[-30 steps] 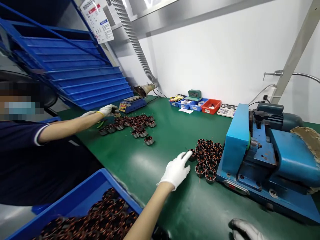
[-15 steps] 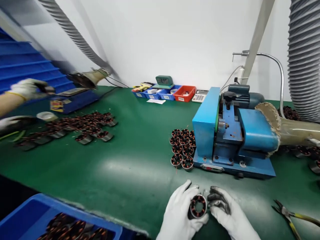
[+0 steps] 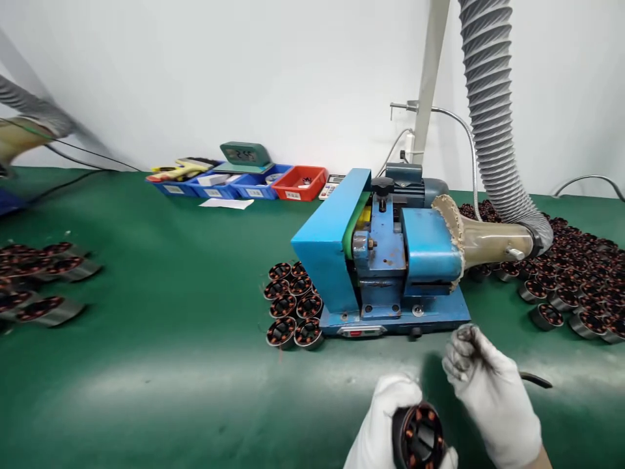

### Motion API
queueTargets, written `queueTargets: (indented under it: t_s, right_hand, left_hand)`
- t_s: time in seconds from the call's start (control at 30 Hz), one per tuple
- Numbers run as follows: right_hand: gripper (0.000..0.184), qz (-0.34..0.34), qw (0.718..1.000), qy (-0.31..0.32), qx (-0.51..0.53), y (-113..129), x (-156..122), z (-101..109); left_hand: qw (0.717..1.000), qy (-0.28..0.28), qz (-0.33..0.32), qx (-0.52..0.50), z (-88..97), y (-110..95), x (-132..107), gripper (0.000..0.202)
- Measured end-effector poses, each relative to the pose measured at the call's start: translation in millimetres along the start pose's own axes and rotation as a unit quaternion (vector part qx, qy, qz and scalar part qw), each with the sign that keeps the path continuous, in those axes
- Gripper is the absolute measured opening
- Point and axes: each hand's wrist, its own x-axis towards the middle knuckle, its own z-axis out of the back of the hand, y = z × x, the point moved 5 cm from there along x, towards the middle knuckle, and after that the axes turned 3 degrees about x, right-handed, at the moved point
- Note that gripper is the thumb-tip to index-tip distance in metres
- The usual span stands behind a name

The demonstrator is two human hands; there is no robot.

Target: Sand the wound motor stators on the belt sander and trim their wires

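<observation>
My left hand (image 3: 378, 423), in a white glove, grips a motor stator (image 3: 418, 435) at the bottom of the view. The stator is a dark metal ring with copper windings inside, tilted so its opening faces up toward me. To its right, my right hand (image 3: 491, 391) is raised, its gloved fingers curled together and darkened at the tips. Whatever may be between those fingers is hidden. A dark, curved handle (image 3: 536, 380) shows from behind the right hand on the green table; the rest of that tool is covered.
A blue belt machine (image 3: 332, 228) stands mid-table with stators (image 3: 282, 331) grouped at its left. More stators (image 3: 581, 286) crowd the right side, and others (image 3: 51, 309) lie far left. A grey hose (image 3: 488, 98) joins the machine's duct. A red bin (image 3: 300, 184) sits behind.
The view has turned right, bringing in the stators there. My left hand has brought the stator closer and tilted it. My right hand has moved away from the stator, over the pliers.
</observation>
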Motion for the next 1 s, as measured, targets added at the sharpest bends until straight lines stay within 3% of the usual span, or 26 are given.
queueTargets:
  t_s: [0.1,0.17,0.23,0.33,0.43,0.63,0.7,0.77,0.9,1.0]
  right_hand:
    - [0.022,0.123,0.984,0.01,-0.131,7.0,-6.1,-0.7]
    - [0.042,0.184,0.944,0.02,-0.274,2.6,-11.0,-5.2]
    - [0.056,0.222,0.903,-0.01,-0.368,-1.7,-10.5,-8.2]
    - [0.049,0.223,0.866,-0.058,-0.445,-0.9,2.7,-15.1]
    - [0.046,0.223,0.843,-0.056,-0.486,9.2,18.8,-28.7]
    - [0.039,0.231,0.829,-0.029,-0.509,23.6,29.9,-42.3]
    - [0.037,0.23,0.829,-0.022,-0.509,24.8,30.0,-41.7]
    - [0.036,0.228,0.832,-0.02,-0.506,26.5,30.9,-40.9]
    - [0.035,0.227,0.836,-0.025,-0.499,30.3,33.6,-41.4]
    - [0.033,0.234,0.833,-0.036,-0.5,27.8,25.8,-37.6]
  left_hand:
    - [0.998,-0.032,-0.046,0.035,-2.3,-9.8,17.4,0.064]
    - [0.998,-0.053,-0.022,0.034,-7.6,-5.8,28.7,0.057]
    - [0.996,-0.084,0.02,0.011,-15.2,3.3,39.1,0.047]
    - [0.977,-0.149,0.107,-0.106,-27.2,21.2,52.5,0.039]
    - [0.935,-0.179,0.185,-0.246,-40.5,33.0,65.7,0.032]
    - [0.847,-0.206,0.225,-0.434,-53.0,29.2,83.7,0.025]
    - [0.835,-0.211,0.226,-0.455,-54.3,27.8,85.3,0.027]
    - [0.841,-0.199,0.216,-0.454,-55.9,27.0,87.5,0.03]
    - [0.886,-0.187,0.196,-0.377,-56.0,27.4,89.7,0.019]
    - [0.901,-0.2,0.213,-0.321,-51.5,27.2,79.1,0.022]
